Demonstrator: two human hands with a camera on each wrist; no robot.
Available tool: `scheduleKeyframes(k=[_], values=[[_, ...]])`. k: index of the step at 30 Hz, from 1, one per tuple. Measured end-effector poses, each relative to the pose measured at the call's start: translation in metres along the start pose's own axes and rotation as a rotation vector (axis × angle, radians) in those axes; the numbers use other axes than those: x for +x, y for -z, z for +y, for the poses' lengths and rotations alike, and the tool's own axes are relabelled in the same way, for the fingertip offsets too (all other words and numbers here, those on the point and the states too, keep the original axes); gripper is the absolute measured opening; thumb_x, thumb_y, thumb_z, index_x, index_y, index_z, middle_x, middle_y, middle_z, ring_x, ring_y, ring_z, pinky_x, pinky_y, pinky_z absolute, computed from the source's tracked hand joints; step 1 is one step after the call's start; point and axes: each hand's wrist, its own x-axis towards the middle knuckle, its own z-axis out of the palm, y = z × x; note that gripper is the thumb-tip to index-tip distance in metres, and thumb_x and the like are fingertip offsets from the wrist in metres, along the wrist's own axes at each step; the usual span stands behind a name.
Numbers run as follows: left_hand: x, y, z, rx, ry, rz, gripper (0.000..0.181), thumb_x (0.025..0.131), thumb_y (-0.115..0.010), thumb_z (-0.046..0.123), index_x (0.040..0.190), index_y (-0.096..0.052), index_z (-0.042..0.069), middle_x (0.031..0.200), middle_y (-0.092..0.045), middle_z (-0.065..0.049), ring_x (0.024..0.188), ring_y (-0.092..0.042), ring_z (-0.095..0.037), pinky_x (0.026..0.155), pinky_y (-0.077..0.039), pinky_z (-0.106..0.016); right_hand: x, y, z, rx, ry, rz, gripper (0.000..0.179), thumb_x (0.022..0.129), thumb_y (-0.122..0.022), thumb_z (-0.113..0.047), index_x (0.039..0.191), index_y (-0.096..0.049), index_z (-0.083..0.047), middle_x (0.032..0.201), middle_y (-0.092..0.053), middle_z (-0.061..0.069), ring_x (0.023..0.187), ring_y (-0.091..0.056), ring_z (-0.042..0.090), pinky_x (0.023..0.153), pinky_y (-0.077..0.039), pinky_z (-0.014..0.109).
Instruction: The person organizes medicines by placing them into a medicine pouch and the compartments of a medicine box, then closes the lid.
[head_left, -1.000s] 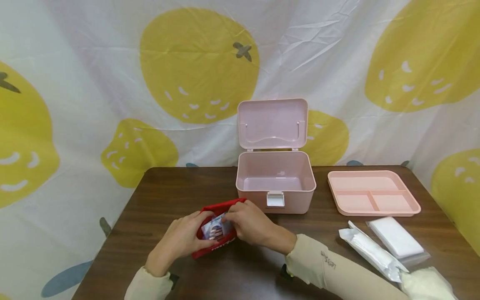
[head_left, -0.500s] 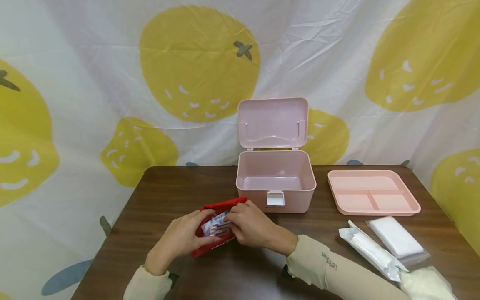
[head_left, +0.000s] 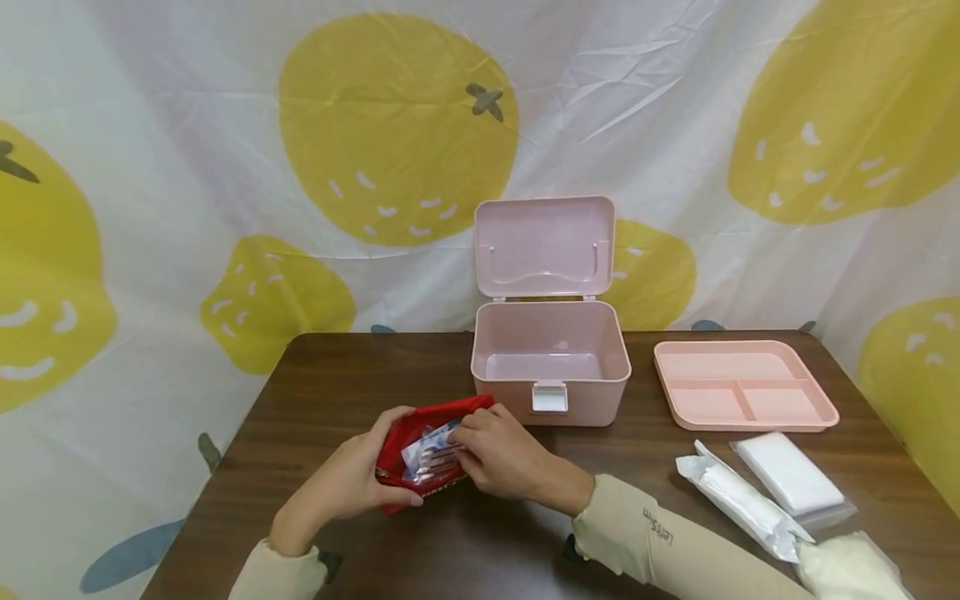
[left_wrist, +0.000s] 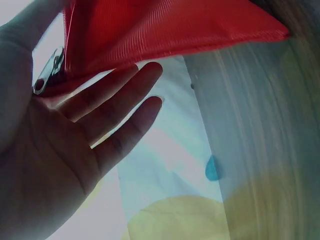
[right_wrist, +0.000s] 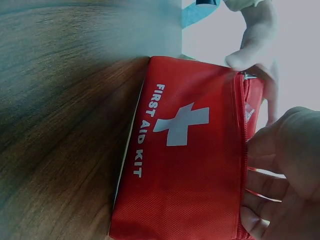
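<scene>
A red first aid pouch (head_left: 420,427), printed with a white cross and lettering in the right wrist view, is unzipped above the table, its mouth facing up. My left hand (head_left: 360,467) grips its left end, thumb in front and fingers behind, beside the zipper pull (left_wrist: 48,72). At the right end, my right hand (head_left: 498,450) holds the pouch's rim, with bent fingers (right_wrist: 267,185) at the zipper. Its fingertips overlap the contents in the head view. Inside lie a clear packet of thin sticks (head_left: 435,462) and a blue-and-white packet (head_left: 431,442).
An open pink box (head_left: 551,342) stands behind the pouch, lid raised. To its right is a pink divided tray (head_left: 705,408). A white wrapped roll (head_left: 742,500), a white pad in clear wrap (head_left: 791,475) and a cream-coloured packet (head_left: 851,567) lie at the front right.
My left hand has shifted left and down from the pouch's mouth to its left end, and the mouth shows wider. The right hand has barely moved.
</scene>
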Motion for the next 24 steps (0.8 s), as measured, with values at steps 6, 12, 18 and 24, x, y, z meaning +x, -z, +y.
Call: scheduleKeyframes(k=[6,12,18,24], values=[[-0.007,0.003,-0.009,-0.007,-0.007,-0.020,0.099,0.072,-0.089,0.036,0.150,-0.032,0.013,0.112,-0.070,-0.008,0.083,-0.066,-0.010,0.077,-0.057,-0.034,0.000,-0.001,0.000,0.020,-0.011,0.002,0.017,0.088,-0.070,-0.022,0.103,-0.074,-0.015,0.100,-0.071,0.000,0.096,-0.063,0.017,0.086,-0.045,0.035],[-0.011,0.002,-0.013,-0.005,-0.020,-0.041,0.045,0.081,-0.082,0.035,0.116,-0.067,0.011,0.099,-0.075,-0.001,0.080,-0.067,-0.004,0.075,-0.058,-0.033,0.001,-0.004,-0.003,0.016,0.000,0.037,0.013,0.087,-0.071,-0.020,0.100,-0.074,-0.016,0.097,-0.070,-0.001,0.094,-0.062,0.016,0.083,-0.043,0.034],[-0.012,-0.002,-0.017,-0.034,-0.079,-0.025,0.023,0.084,-0.079,0.032,0.095,-0.074,0.012,0.087,-0.074,0.003,0.070,-0.063,0.000,0.067,-0.057,-0.029,0.007,-0.007,-0.017,0.074,0.013,0.136,0.009,0.087,-0.073,-0.022,0.095,-0.073,-0.017,0.092,-0.067,-0.004,0.089,-0.057,0.014,0.078,-0.043,0.030],[-0.012,-0.006,-0.016,-0.050,-0.116,-0.024,0.011,0.087,-0.077,0.025,0.091,-0.075,0.015,0.082,-0.072,0.009,0.067,-0.058,0.002,0.064,-0.054,-0.023,0.013,-0.014,-0.043,0.093,0.058,0.195,0.012,0.086,-0.076,-0.028,0.091,-0.070,-0.018,0.088,-0.066,-0.006,0.083,-0.056,0.011,0.072,-0.039,0.024]])
